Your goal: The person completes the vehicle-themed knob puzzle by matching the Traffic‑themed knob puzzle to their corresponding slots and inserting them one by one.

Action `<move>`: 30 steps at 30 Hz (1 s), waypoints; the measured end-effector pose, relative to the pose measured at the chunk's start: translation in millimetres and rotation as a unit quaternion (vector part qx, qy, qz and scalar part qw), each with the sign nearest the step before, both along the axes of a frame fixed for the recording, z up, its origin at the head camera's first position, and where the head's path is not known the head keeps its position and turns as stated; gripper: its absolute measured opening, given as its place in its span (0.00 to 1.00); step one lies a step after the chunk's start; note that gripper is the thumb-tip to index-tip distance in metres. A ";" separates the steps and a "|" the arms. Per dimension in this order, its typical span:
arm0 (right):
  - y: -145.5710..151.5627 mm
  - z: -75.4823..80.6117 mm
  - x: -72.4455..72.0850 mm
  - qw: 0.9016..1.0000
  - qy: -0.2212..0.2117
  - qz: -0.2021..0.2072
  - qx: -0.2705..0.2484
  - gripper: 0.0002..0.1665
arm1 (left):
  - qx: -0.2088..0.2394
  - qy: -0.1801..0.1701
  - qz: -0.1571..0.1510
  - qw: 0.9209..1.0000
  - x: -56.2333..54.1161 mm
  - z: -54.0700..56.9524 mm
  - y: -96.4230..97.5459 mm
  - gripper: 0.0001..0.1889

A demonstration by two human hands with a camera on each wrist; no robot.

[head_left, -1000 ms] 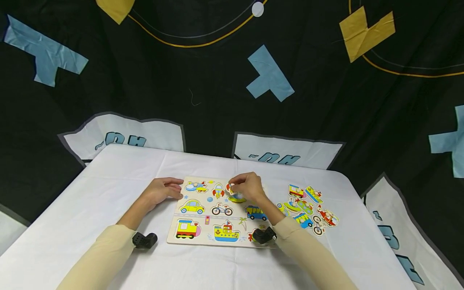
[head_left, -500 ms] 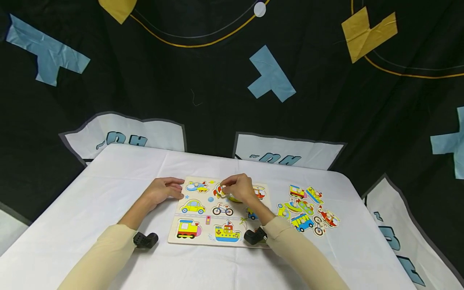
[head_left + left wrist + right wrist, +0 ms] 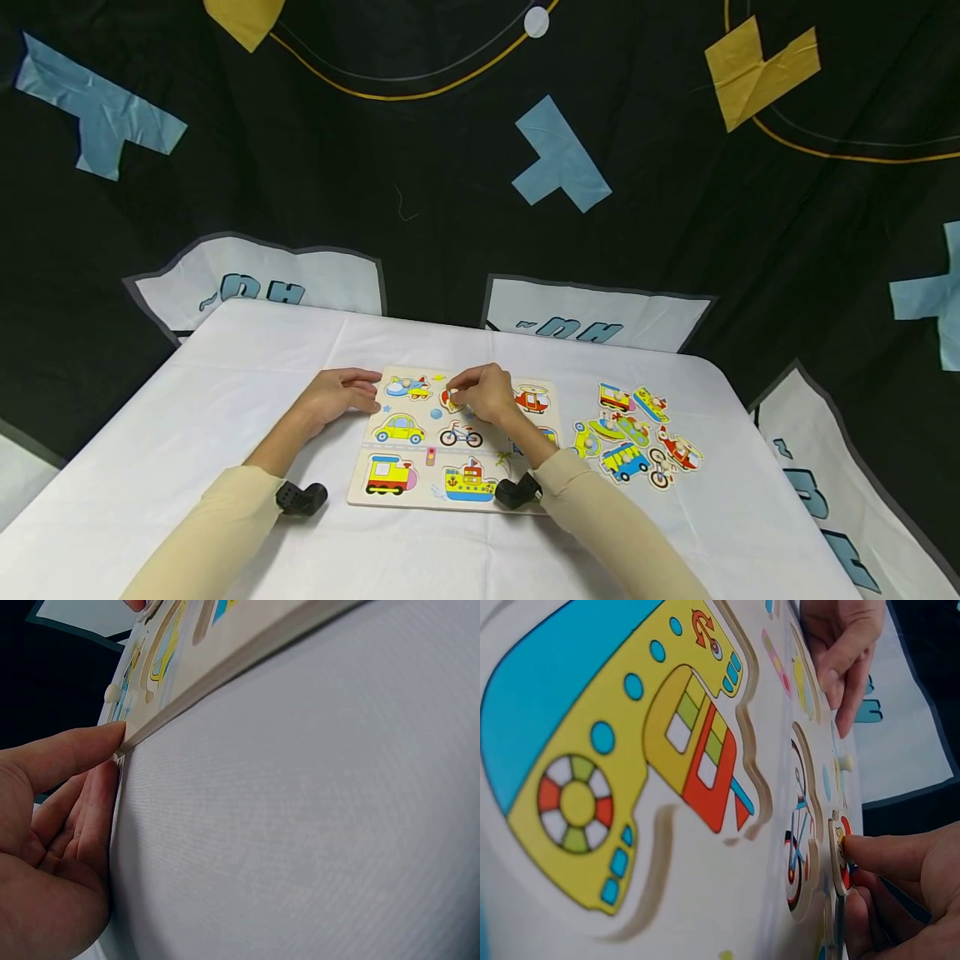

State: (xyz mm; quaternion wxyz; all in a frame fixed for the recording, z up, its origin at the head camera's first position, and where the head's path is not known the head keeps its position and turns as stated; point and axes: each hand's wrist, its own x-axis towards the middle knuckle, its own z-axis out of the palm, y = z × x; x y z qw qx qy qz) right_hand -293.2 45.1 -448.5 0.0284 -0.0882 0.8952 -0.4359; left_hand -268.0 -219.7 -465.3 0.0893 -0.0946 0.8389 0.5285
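The right hand (image 3: pixel 489 393) pinches a red-and-yellow piece (image 3: pixel 838 859) at the far row of the puzzle board (image 3: pixel 450 452), partly hiding it. The left hand (image 3: pixel 336 395), fingers relaxed, touches the board's side.

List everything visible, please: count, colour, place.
puzzle board: one, cream, on table
plane piece: one, blue-yellow, board's far left corner
held piece: one, red-yellow, board's far row
loose pieces: about eight, multicoloured, right of board
table: one, white, centre
backdrop: one, black with blue and yellow patches, behind table
lettered panels: three, white, on backdrop
wrist cameras: two, black, foreground
sleeves: two, beige, foreground
left hand: one, touching board's left edge
right hand: one, pinching held piece
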 end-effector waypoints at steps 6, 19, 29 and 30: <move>-2.1 -2.6 -1.1 1.000 0.002 0.000 0.002 0.06 | -0.003 0.003 0.001 1.000 -0.1 0.6 0.4 0.31; -1.6 -3.6 1.6 1.000 -0.002 -0.004 0.001 0.05 | -0.007 0.001 0.003 1.000 2.7 1.8 2.6 0.31; 0.2 -6.2 0.3 1.000 0.000 -0.001 0.002 0.05 | -0.002 0.003 -0.001 1.000 1.2 0.9 2.3 0.31; 0.3 -6.4 -0.1 1.000 0.000 0.000 0.002 0.05 | -0.002 0.003 -0.002 1.000 1.0 0.9 2.1 0.31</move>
